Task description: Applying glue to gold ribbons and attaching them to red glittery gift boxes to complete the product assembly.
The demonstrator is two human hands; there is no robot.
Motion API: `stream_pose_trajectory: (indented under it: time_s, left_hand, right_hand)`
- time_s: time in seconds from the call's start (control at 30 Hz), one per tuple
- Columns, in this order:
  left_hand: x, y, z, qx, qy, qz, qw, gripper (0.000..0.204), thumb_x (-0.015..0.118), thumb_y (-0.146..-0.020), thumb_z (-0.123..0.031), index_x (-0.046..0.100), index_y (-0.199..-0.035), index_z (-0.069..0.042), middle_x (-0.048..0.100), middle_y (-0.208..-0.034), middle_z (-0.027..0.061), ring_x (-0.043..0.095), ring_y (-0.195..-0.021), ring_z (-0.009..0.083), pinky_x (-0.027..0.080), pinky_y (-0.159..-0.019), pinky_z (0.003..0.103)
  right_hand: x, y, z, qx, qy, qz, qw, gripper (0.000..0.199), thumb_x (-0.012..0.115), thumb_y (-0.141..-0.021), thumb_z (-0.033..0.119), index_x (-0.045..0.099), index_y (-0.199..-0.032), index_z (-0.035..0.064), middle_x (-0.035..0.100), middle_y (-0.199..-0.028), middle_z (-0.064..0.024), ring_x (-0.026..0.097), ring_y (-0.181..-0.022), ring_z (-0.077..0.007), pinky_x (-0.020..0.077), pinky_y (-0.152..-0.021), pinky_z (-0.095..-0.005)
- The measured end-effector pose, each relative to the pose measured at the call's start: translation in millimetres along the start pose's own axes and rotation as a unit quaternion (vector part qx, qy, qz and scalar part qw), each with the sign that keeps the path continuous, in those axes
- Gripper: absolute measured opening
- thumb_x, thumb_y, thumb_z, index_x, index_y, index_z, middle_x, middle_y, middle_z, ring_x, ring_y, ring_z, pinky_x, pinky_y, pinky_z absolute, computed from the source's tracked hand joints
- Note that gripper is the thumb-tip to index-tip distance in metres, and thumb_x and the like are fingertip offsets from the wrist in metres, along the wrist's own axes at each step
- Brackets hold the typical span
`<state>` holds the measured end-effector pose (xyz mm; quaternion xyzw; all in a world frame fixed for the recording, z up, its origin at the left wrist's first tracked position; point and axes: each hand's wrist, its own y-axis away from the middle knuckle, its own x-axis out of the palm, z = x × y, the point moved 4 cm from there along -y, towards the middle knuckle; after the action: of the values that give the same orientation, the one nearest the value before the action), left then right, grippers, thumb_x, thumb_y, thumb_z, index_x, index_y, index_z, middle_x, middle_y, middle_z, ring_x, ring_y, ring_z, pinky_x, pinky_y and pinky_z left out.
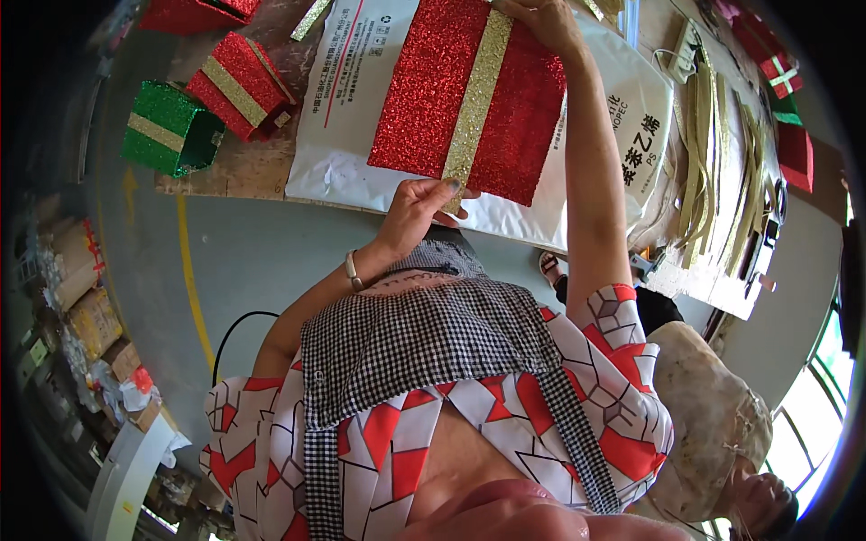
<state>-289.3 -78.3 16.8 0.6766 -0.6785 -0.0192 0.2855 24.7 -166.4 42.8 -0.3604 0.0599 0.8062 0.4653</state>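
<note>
A red glitter panel (422, 99) lies on a white plastic sack on the table, in front of me. Down its middle runs a gold glitter ribbon (475, 99). Its near end hangs just past the panel's edge, where my left hand (419, 213) pinches it between thumb and fingers. At the far edge of the panel my right hand (541, 20) bends over the ribbon's other end, its fingers closed there and partly cut off by the picture's top. My right arm reaches across the panel's right side.
Left on the table stand a red glitter box (236, 86) with a gold band and a green one (167, 131). Loose gold ribbons (713, 171) hang at the right, near a power strip (687, 50). Another person (708, 406) is at my right. Cartons (95, 325) line the left.
</note>
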Motion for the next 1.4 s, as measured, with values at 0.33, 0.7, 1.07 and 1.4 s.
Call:
stream_pose_trajectory:
  time_s: [0.33,0.7,1.07,1.4]
  left_hand:
    - [-8.1,-1.7,1.4,0.001,-0.039,0.046,0.998,0.033,0.043,-0.095,-0.027,0.065,-0.101,-0.002,0.066,-0.1,0.0097,0.061,-0.073,0.0119,0.051,-0.063,0.025]
    - [-7.2,-6.2,3.5,0.013,-0.06,0.077,0.995,0.036,0.043,-0.095,-0.03,0.064,-0.101,-0.001,0.066,-0.1,0.0086,0.063,-0.076,0.0127,0.051,-0.064,0.024]
    - [-10.9,-4.8,9.5,0.008,-0.026,0.027,0.999,0.029,0.049,-0.092,-0.025,0.067,-0.089,-0.002,0.062,-0.074,-0.0013,0.052,-0.067,0.0044,0.042,-0.063,0.021]
    - [-19.5,12.9,-18.3,-0.026,-0.217,0.084,0.972,0.036,0.05,-0.091,-0.036,0.064,-0.087,-0.003,0.063,-0.075,0.0057,0.062,-0.072,0.0137,0.052,-0.066,0.029]
  right_hand:
    - [-2.0,-14.6,-9.6,0.018,-0.06,0.122,0.991,0.017,0.072,-0.075,0.019,0.071,-0.076,0.0025,0.067,-0.068,-0.0072,0.059,-0.06,-0.0128,0.0471,-0.057,-0.0298]
    - [-22.4,2.8,28.5,-0.003,0.124,0.102,0.987,0.025,0.069,-0.078,0.027,0.07,-0.081,0.0024,0.067,-0.074,-0.0074,0.059,-0.064,-0.0177,0.0463,-0.06,-0.0334]
    - [49.6,257.6,162.8,0.226,0.031,0.01,0.973,0.035,0.059,-0.087,0.031,0.066,-0.078,-0.0018,0.063,-0.062,-0.0099,0.061,-0.055,-0.0139,0.0481,-0.052,-0.0284]
    - [89.6,262.9,122.6,0.235,-0.389,-0.039,0.89,0.025,0.06,-0.087,0.022,0.066,-0.083,-0.0011,0.064,-0.069,-0.0039,0.057,-0.064,-0.0081,0.0455,-0.062,-0.0225]
